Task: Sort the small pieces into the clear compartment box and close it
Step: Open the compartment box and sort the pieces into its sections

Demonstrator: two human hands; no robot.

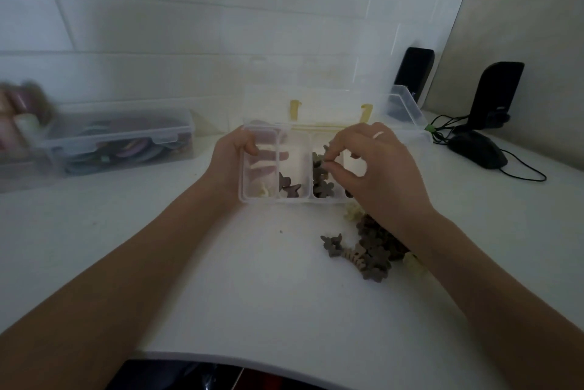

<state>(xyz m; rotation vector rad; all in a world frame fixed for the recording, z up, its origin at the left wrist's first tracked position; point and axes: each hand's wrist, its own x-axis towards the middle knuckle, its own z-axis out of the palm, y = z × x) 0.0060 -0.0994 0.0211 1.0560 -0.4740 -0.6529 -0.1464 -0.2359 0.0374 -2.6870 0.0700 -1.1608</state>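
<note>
Right hand (373,168) pinches piece (323,159), hiding box (275,198) right end; left hand (235,155) grips box.

Clear compartment box (275,198) stood open mid-tabletop, brown pieces inside; loose brown and cream pieces (369,250) lay toward the near edge.

Two hands are in the middle of the frame, the left hand (232,157) and the right hand (376,174), at one clear compartment box (275,198) that shows four compartments, with a few dark flower-shaped pieces (320,179) inside that are too bunched to count. One loose pile of small pieces (369,247) lies at lower right of centre, its number not countable. There are two other clear lidded boxes, one at left (120,143) and one at upper right (407,111), two black speakers (414,73) (497,92) and one black mouse (477,152) at right.
</note>
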